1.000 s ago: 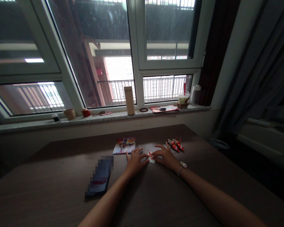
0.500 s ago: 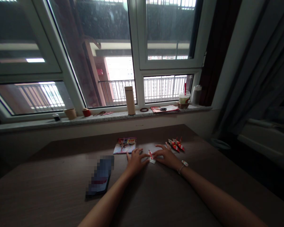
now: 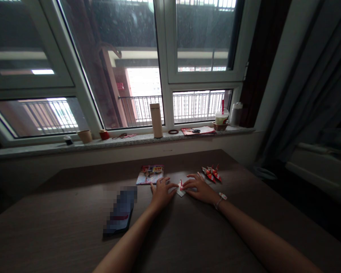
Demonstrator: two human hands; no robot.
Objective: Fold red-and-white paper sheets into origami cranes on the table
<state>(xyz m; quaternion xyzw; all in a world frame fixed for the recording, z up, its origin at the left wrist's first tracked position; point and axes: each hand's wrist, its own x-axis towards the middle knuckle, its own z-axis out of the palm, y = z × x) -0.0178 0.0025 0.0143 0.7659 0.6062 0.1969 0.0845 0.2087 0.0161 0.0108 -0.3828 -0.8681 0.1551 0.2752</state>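
— Where is the folded red-and-white paper (image 3: pixel 181 191) lying?
— It's lying on the surface (image 3: pixel 74 212), between the hands. Counting from it, the left hand (image 3: pixel 162 193) is resting at nine o'clock, the right hand (image 3: pixel 199 188) at three.
— Are the fingers gripping it?
— They're meeting at its edges, the right ones covering part of it. I can't tell whether either hand is pinching or merely touching; the folds are showing too small to read.
— What's lying around it?
— At ten, a printed booklet (image 3: pixel 150 176), just beside the left fingers. At two, red folded pieces (image 3: pixel 211 174) are crowding together, blurring their count. At eight, pixels are masking a dark object (image 3: pixel 119 214).
— And the forearms (image 3: pixel 261 227)?
— Both are running out of view at the bottom.
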